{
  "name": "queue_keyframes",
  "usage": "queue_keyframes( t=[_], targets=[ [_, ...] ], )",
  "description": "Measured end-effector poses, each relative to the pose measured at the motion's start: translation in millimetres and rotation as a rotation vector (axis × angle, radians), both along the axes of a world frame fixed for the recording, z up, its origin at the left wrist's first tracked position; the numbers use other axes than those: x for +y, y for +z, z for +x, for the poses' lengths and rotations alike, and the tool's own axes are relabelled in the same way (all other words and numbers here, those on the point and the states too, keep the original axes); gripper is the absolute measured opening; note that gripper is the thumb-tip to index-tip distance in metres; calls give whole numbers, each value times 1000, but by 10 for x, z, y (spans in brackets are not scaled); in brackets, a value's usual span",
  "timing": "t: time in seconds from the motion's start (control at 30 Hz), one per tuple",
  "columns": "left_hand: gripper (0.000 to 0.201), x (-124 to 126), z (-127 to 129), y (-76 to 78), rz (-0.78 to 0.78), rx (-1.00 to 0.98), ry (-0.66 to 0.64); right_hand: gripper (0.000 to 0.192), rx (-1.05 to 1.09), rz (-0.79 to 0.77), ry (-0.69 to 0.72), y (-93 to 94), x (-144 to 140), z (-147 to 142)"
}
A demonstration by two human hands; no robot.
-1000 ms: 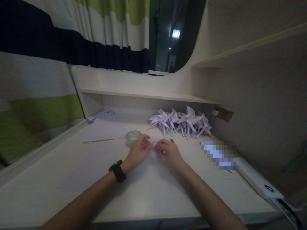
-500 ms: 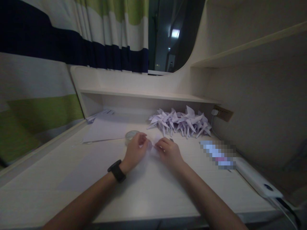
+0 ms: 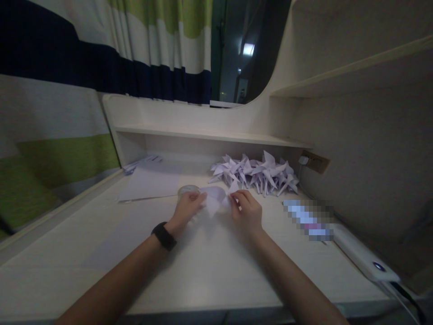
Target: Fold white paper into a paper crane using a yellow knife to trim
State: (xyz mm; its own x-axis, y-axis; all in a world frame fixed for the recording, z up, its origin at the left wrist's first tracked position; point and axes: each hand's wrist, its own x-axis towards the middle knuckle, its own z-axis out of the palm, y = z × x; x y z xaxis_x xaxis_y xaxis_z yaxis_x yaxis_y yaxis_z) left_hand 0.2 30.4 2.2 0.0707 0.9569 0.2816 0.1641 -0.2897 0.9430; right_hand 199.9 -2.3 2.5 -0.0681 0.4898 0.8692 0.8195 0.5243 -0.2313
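Note:
My left hand (image 3: 185,211), with a black watch on its wrist, and my right hand (image 3: 247,211) both pinch a small pale folded paper piece (image 3: 214,199) raised just above the white desk (image 3: 203,271). The paper spreads between the two hands, one side in each. A roll of clear tape (image 3: 188,189) stands right behind my left hand. A heap of several folded paper cranes (image 3: 257,174) lies beyond my right hand, by the back wall.
White paper sheets (image 3: 152,180) lie at the back left under a low shelf (image 3: 209,133). A blurred flat object (image 3: 307,219) and a white power strip (image 3: 363,259) with a cable lie along the right side. A wall socket (image 3: 314,160) is behind the cranes.
Both hands have lifted the folded paper off the desk and moved apart, so the paper now shows spread open between them.

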Motion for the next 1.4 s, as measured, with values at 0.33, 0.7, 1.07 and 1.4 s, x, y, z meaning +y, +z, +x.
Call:
queue_keyframes(
  t=[0.33,0.7,1.07,1.4],
  targets=[
    [31,50,-1,-82,-69,-23,51,11,-167,-184,-52,9,-68,-71],
    [23,139,-93,-92,247,416,45,28,-233,-508,120,79,-136,-120],
    [22,-63,-50,28,658,802,21,25,-443,-786,184,227,-120,14],
    [29,-225,-10,105,381,1010,225,24,-445,-729,70,184,-101,-29]
  ],
)
